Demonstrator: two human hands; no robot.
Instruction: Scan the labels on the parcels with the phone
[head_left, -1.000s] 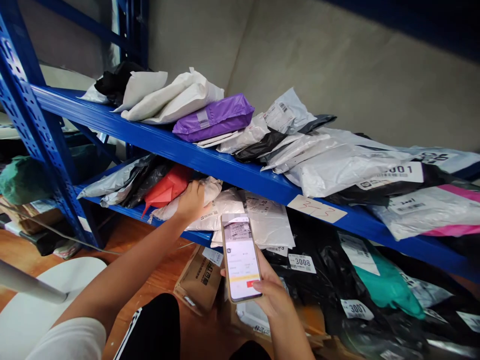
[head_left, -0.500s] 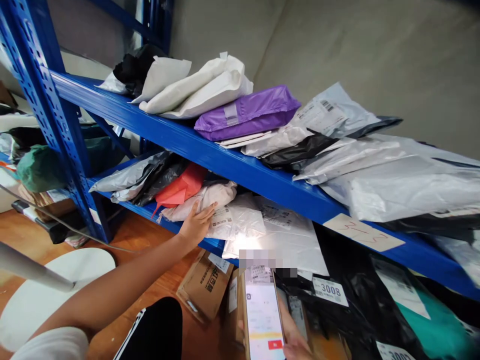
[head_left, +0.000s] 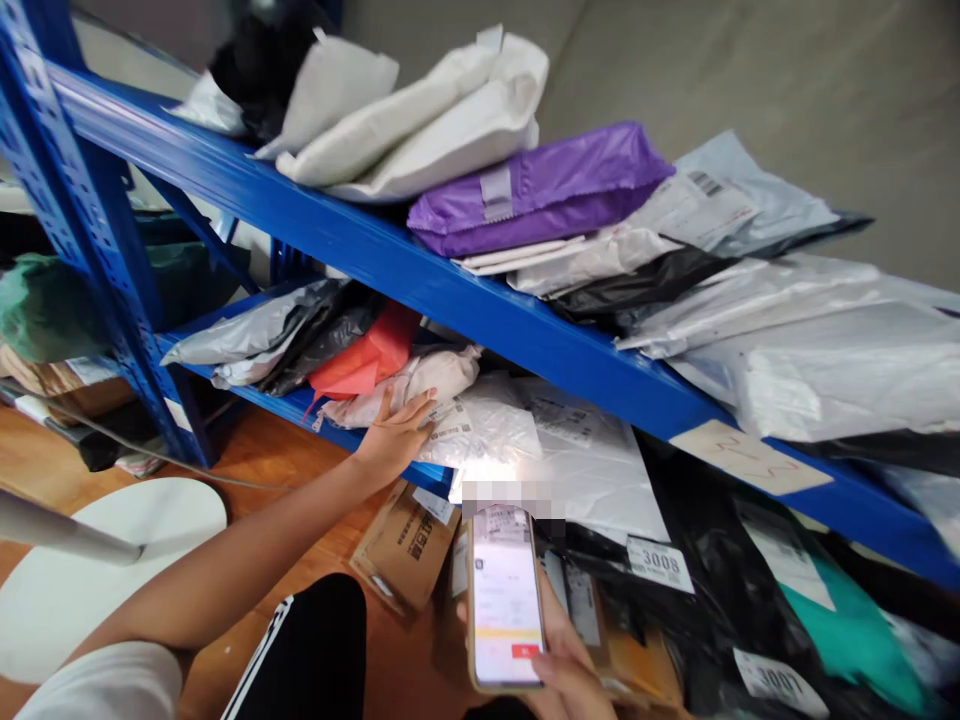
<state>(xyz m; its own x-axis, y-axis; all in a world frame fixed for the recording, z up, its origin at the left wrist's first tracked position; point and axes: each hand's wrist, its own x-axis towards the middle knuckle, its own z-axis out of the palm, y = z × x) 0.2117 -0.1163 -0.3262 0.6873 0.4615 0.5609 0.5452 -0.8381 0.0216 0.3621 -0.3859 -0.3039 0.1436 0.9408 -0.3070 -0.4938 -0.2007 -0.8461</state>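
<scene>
My left hand (head_left: 397,436) lies over a pale pinkish parcel (head_left: 435,378) on the lower shelf, fingers stretched out. Its fingertips touch the edge of a white plastic mailer (head_left: 491,425) with a printed label. In my right hand (head_left: 566,650) is a smartphone (head_left: 507,610), held upright with the thumb over a red button at the bottom of the lit screen. Bright light from the phone falls on the mailer's lower end. A red parcel (head_left: 367,355) sits just left of the pinkish one, and a larger white mailer (head_left: 600,465) lies to the right.
A blue shelf beam (head_left: 360,275) runs diagonally above the hands, with a purple parcel (head_left: 547,190) and several white mailers on top. Below are a cardboard box (head_left: 405,545) and black bags with a 3008 label (head_left: 660,563). A white round base (head_left: 105,580) stands lower left.
The view has shifted closer to the shelf. The phone in my right hand has moved slightly left and up, showing more of it. My left hand stays on the pinkish parcel.
</scene>
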